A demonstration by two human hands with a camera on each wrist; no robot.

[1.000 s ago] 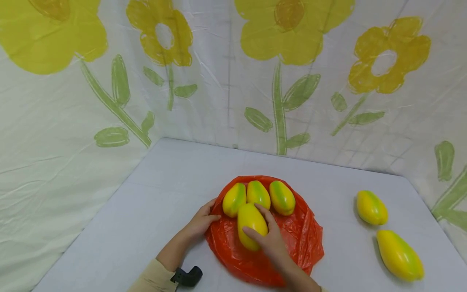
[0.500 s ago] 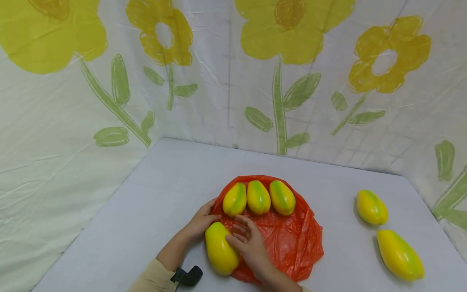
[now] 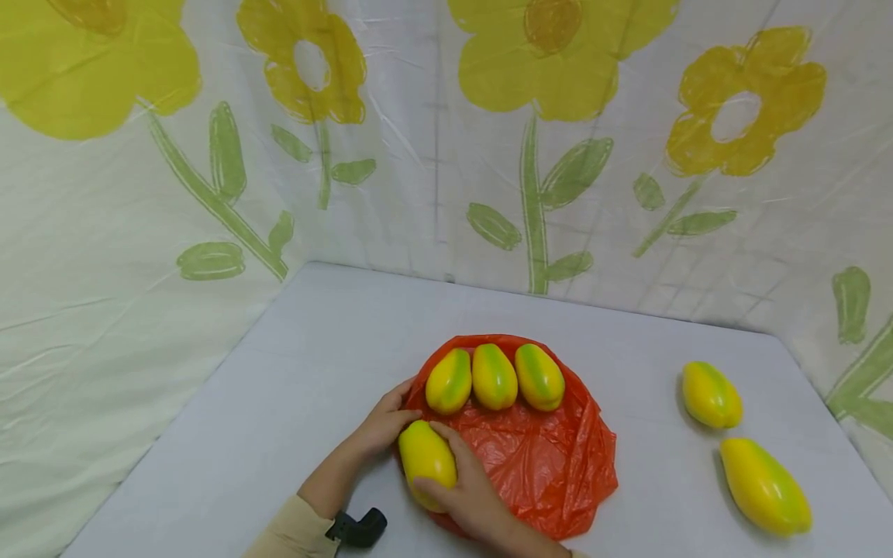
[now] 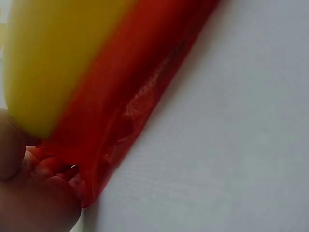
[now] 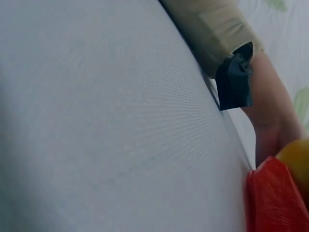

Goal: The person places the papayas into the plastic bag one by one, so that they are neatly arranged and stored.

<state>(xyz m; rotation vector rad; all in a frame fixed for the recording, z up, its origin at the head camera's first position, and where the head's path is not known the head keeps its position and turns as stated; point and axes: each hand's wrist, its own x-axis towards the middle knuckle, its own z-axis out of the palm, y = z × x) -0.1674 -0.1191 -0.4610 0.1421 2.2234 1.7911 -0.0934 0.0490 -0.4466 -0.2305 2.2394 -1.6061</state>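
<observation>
A red plastic bag (image 3: 537, 465) lies spread round on the table, with three yellow-and-green papayas (image 3: 494, 377) in a row along its far side. My left hand (image 3: 386, 421) pinches the bag's left edge; in the left wrist view its thumb and fingers (image 4: 43, 169) have the red film between them. My right hand (image 3: 469, 490) grips another papaya (image 3: 427, 457) at the bag's left front, thumb on the near side and fingers over the far side. This papaya is right next to my left thumb.
Two more papayas lie on the white table to the right of the bag, one farther back (image 3: 711, 395) and one nearer (image 3: 765, 487). A black wrist mount (image 3: 358, 528) sits at my left sleeve (image 3: 296, 531). A flower-printed curtain (image 3: 418, 194) stands behind the table.
My right hand has carried the papaya from the bag's middle to its left front. Half a second ago its fingers were looser beside the papaya; now they grip it. My left hand stays put.
</observation>
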